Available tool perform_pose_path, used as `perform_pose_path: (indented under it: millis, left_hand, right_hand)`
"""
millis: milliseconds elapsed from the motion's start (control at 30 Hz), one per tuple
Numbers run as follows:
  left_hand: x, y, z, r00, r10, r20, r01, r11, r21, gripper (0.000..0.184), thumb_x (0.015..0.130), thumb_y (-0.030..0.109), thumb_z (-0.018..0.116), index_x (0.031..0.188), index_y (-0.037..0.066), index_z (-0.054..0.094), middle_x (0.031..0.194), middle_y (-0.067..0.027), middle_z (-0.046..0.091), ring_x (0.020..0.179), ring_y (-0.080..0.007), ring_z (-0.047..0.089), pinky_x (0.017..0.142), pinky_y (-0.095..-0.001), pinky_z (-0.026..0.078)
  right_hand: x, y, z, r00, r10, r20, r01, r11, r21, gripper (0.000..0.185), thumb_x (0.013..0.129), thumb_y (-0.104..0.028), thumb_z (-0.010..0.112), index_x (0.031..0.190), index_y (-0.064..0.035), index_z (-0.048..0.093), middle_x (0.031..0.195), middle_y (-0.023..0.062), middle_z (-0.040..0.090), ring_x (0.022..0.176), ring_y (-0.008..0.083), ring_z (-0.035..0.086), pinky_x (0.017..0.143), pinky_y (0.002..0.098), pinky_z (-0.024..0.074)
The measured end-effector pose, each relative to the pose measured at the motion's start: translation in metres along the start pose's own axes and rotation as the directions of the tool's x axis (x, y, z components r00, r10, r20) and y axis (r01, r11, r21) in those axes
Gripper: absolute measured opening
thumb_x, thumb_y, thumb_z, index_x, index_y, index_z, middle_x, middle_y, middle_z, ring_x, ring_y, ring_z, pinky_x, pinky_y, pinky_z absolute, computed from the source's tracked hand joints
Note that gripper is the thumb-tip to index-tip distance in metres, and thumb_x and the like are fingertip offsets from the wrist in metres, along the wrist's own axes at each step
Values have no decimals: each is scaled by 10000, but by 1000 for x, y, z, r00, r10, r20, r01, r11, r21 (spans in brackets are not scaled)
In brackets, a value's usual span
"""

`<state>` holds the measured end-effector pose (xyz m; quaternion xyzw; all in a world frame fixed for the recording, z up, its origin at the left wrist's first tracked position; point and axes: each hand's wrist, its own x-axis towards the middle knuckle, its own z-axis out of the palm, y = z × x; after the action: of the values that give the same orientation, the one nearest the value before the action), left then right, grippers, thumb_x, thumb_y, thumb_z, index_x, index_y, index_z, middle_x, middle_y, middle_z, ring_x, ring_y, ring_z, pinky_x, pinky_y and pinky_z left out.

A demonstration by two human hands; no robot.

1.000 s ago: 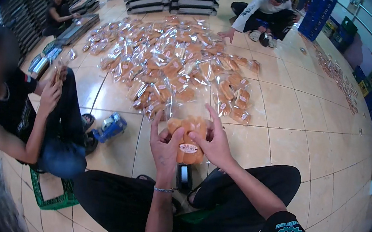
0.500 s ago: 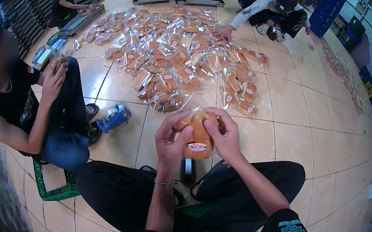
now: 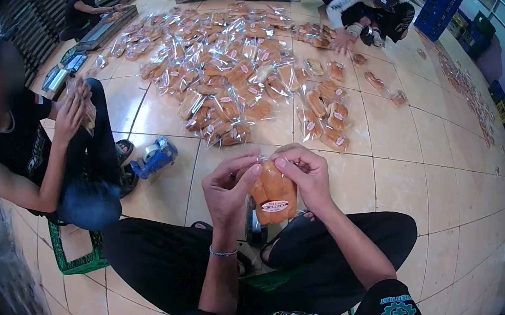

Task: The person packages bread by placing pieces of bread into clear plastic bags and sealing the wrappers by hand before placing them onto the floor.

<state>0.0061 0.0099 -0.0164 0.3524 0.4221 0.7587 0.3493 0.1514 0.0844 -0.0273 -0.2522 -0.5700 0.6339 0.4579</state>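
Note:
A clear bag of bread (image 3: pixel 273 200) with a white and red oval label hangs between my hands, above my crossed legs. My left hand (image 3: pixel 230 183) is closed, its thumb and fingers pinching the bag's upper left edge. At the top right, my right hand (image 3: pixel 306 176) grips the bag with the thumb pressed on its front. The fingertips behind the bag are partly hidden. Below the bread, a dark tape dispenser (image 3: pixel 254 229) stands on the floor, partly covered by the bag and my left hand.
A wide heap of bagged bread (image 3: pixel 225 77) lies ahead on the tiles. A blue tape dispenser (image 3: pixel 155 157) stands left, near a seated co-worker (image 3: pixel 30 147) holding a bag. Another person (image 3: pixel 373 14) reaches toward bags at the back. A green crate (image 3: pixel 69 267) sits lower left.
The bread has tilted and lowered slightly, with my hands now pinching near its top. At the back, the person's hand has moved right, and several bags now lie apart from the heap there.

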Motion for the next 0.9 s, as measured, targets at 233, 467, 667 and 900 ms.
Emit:
perform_pose_path:
  millis: [233,467,667,900]
  left_hand:
    - [-3,9,-6,997,-77,-19,77,997,-2,156,857,-43,703,1010,-60,726,1083,-159,705,959,-159,663,871,-260,511]
    - [-7,21,2,1000,-14,2,14,990,140,122,844,-44,708,961,-63,734,1002,-156,719,908,-170,672,842,-268,519]
    - [-6,21,-3,1000,-4,2,4,1000,-13,98,840,-48,707,933,-61,737,968,-162,722,913,-179,674,821,-269,526]
    - [-7,23,-4,979,156,131,-170,980,100,107,793,-104,731,882,-46,710,950,-152,713,894,-165,685,762,-240,534]
  right_hand:
    - [0,-3,-3,997,-21,77,27,997,-68,100,890,-57,694,927,29,730,1009,68,659,913,111,602,818,235,450]
    - [-1,-11,2,998,-36,54,32,996,77,129,883,-40,676,969,26,746,1011,79,652,934,124,604,857,263,453]
    - [3,-37,0,988,5,154,-7,1000,11,186,852,-81,736,1023,-10,724,981,35,657,902,97,600,838,263,451]
    - [7,-43,-1,958,-208,198,235,964,-122,215,822,-94,792,999,-41,683,830,-13,648,803,53,574,726,241,449]
